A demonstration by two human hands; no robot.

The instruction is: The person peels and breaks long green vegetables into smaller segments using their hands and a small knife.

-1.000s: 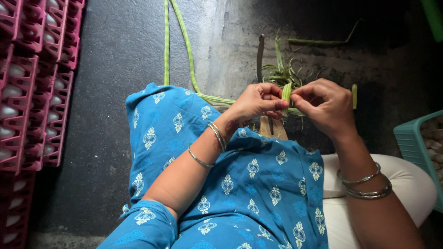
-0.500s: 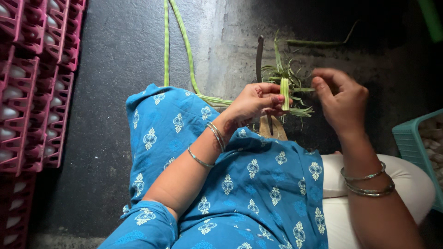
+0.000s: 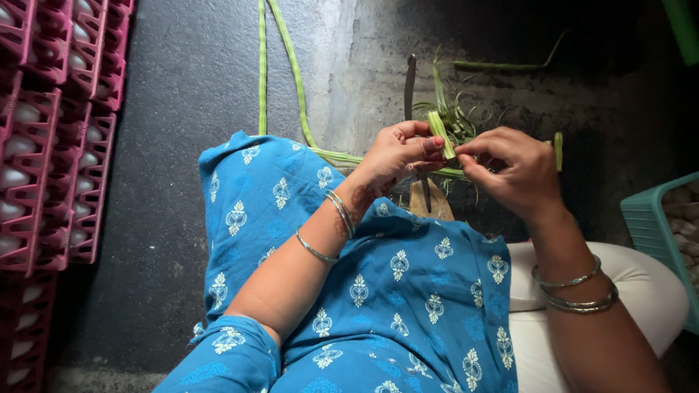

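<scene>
Back toward the left hand (image 3: 397,153) came the right hand (image 3: 510,171), which half a second before had been drawn out to the side, so both sets of fingers met again at the green stalk piece (image 3: 440,135).

Pink egg trays (image 3: 51,131) stood stacked at the left edge, their cups holding white eggs, and a teal basket (image 3: 652,225) at the right edge held pale, rounded things too dim to name. The left fingers were clamped on the short stalk piece, which stood tilted above the lap; the right fingertips were pinched together just beside its lower end, seemingly on a thin strip of it. Long green stalks (image 3: 280,65) and peeled strands (image 3: 455,116) lay on the dark floor (image 3: 167,109) beyond the hands.
</scene>
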